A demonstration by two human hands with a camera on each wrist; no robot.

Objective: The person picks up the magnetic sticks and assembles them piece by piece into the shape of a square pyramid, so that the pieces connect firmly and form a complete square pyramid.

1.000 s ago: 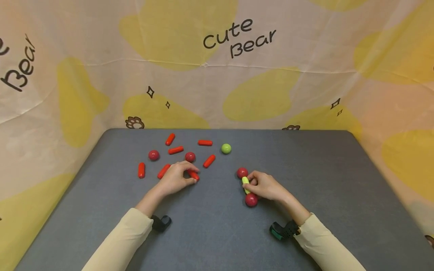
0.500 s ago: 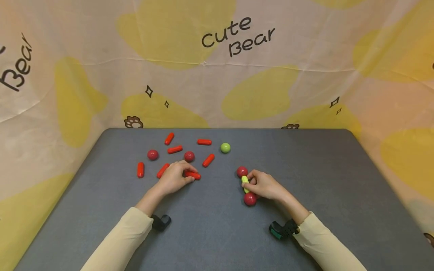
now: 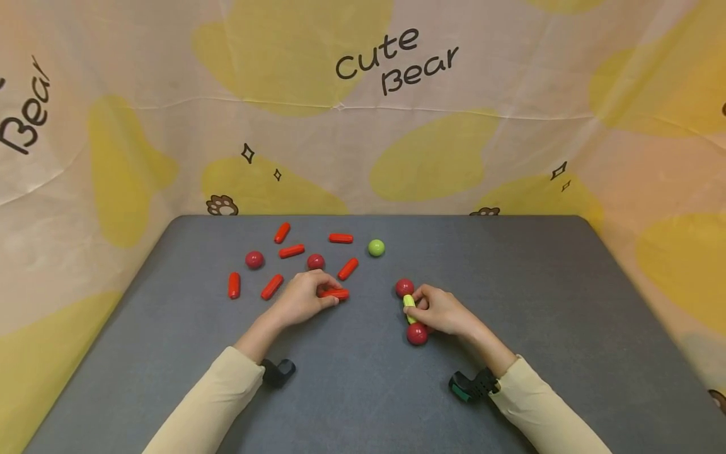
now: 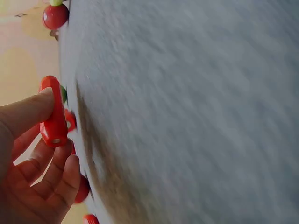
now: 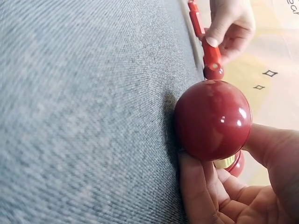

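Note:
My left hand [image 3: 300, 299] pinches a red rod [image 4: 54, 112] between thumb and fingers, just above the table; a small pale dot marks the rod's end. To the right, my right hand [image 3: 445, 310] grips a yellow-green rod [image 3: 409, 307] that has a red ball at each end. The far red ball [image 3: 404, 287] and the near red ball [image 3: 416, 333] appear to touch the rod. In the right wrist view the near ball hides most of that rod, with fingertips beside it. A gap of bare table lies between the two hands.
On the grey table [image 3: 351, 391], several red rods [image 3: 292, 251] lie scattered at the back left. Among them sit a red ball [image 3: 254, 259] and another red ball [image 3: 315, 261], partly behind my left hand. A green ball [image 3: 376, 248] stands farther right. Patterned cloth [image 3: 317, 139] hangs behind.
My left hand has turned the red rod from slanted to nearly level and carried it a little to the right. The right hand stays in place with its rod and balls.

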